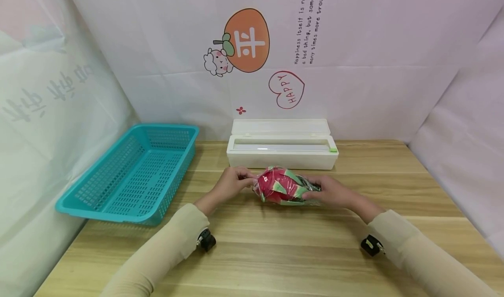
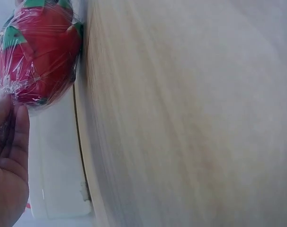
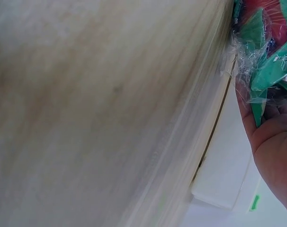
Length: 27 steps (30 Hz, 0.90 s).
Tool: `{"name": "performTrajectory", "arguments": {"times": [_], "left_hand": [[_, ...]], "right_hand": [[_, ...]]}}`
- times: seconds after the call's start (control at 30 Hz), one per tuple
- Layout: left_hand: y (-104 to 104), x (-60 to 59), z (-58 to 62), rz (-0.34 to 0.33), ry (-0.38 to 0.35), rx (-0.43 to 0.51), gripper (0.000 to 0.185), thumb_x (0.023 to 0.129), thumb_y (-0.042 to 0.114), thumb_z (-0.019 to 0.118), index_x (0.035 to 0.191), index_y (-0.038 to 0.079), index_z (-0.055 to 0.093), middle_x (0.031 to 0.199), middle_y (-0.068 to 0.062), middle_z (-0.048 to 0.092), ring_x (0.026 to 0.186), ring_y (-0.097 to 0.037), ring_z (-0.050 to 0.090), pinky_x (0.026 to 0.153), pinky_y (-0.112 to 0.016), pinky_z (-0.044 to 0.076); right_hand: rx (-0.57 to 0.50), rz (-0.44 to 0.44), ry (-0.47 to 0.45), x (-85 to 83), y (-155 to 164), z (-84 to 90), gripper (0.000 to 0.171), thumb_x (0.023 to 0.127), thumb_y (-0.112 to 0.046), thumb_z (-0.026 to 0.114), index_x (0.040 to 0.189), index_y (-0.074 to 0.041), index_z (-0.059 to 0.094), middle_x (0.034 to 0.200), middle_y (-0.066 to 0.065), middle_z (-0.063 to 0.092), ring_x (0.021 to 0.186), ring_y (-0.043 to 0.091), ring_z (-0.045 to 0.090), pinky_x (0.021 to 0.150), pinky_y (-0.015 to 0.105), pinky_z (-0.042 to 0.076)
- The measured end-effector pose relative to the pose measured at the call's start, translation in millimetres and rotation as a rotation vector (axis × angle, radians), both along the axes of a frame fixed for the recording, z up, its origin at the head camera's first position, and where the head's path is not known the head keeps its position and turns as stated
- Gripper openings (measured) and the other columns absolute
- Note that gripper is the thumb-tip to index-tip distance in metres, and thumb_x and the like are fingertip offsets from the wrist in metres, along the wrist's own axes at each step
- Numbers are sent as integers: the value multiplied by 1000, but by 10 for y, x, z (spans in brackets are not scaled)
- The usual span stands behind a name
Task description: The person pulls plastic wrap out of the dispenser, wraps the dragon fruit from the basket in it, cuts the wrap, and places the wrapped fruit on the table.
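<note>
A red dragon fruit (image 1: 277, 186) with green scale tips lies sideways between both hands, wrapped in clear plastic film. My left hand (image 1: 231, 184) pinches the gathered film at the fruit's left end between thumb and fingers. In the left wrist view the film (image 2: 13, 85) bunches into folds at those fingertips. At the other end, my right hand (image 1: 334, 193) holds the leafy tip, thumb in front and fingers behind. Loose film (image 3: 247, 66) crinkles around the green leaves in the right wrist view, where part of the fingers is hidden.
Behind the fruit stands a white cling film box (image 1: 281, 160) with its lid raised and a roll inside. A turquoise plastic basket (image 1: 147, 181) sits at the left of the wooden table (image 1: 291, 262). White printed cloth (image 1: 177, 47) hangs behind and at both sides.
</note>
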<state>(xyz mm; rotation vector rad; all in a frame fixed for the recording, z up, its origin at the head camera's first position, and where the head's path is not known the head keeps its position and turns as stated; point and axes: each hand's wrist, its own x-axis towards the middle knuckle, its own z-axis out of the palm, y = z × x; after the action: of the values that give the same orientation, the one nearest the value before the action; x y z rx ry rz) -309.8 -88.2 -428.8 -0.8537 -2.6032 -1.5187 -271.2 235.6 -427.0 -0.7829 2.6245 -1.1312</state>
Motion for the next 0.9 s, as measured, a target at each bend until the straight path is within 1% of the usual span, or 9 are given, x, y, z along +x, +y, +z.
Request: {"name": "performTrajectory", "arguments": {"times": [0.13, 0.23, 0.33, 0.47, 0.53, 0.63, 0.77, 0.9], "left_hand": [[0, -3, -8, 0, -9, 5, 7, 88, 12, 72, 86, 7, 77, 84, 1, 69, 72, -12, 62, 61, -25, 53], [3, 4, -12, 2, -32, 13, 7, 89, 11, 71, 87, 6, 76, 83, 0, 68, 72, -12, 61, 60, -25, 53], [10, 8, -16, 7, -62, 26, 8, 91, 9, 68, 89, 4, 74, 82, 0, 67, 72, -13, 61, 60, -25, 52], [21, 5, -21, 21, -79, 43, 9, 92, 8, 67, 91, 2, 73, 80, -1, 68, 72, -14, 61, 60, -25, 51], [27, 5, -20, 27, -81, 49, 8, 92, 8, 67, 91, 2, 72, 80, -1, 68, 71, -15, 61, 60, -25, 51], [37, 15, -13, 27, -83, 70, 6, 91, 6, 67, 93, 2, 70, 82, -3, 67, 72, -14, 61, 61, -27, 53], [42, 42, 6, 31, -79, 79, 4, 90, 5, 67, 92, 1, 68, 82, -4, 66, 71, -14, 60, 61, -28, 54], [36, 60, 16, 46, -57, 49, 4, 90, 6, 68, 91, 3, 70, 80, -3, 65, 71, -14, 58, 59, -25, 50]], "right_hand": [[0, 5, -8, 6, -1, 10, 63, 90, -33, 68, 141, -1, 48, 129, 9, 60, 102, 18, 54, 88, 30, 48], [-10, 12, -13, 6, 1, 14, 61, 91, -31, 68, 140, 1, 49, 132, 10, 58, 103, 17, 54, 88, 27, 48], [-15, 18, -1, 2, 3, 14, 59, 91, -30, 68, 138, 1, 52, 131, 10, 59, 101, 16, 55, 86, 26, 48], [-13, 18, 11, 0, 0, 25, 56, 91, -31, 68, 135, 1, 54, 127, 10, 61, 95, 16, 55, 81, 26, 48], [-8, 14, 8, 3, -4, 34, 56, 91, -32, 68, 135, 2, 55, 126, 9, 62, 92, 17, 56, 79, 27, 48], [6, -2, -8, 15, -7, 44, 60, 91, -34, 68, 136, 1, 53, 119, 6, 64, 89, 17, 55, 76, 27, 48], [24, -17, -17, 29, -9, 43, 64, 90, -37, 67, 140, 0, 50, 111, 4, 65, 87, 17, 54, 75, 28, 47], [32, -21, 1, 33, -10, 30, 66, 92, -37, 66, 142, 1, 46, 116, 6, 63, 92, 18, 53, 80, 32, 47]]}}
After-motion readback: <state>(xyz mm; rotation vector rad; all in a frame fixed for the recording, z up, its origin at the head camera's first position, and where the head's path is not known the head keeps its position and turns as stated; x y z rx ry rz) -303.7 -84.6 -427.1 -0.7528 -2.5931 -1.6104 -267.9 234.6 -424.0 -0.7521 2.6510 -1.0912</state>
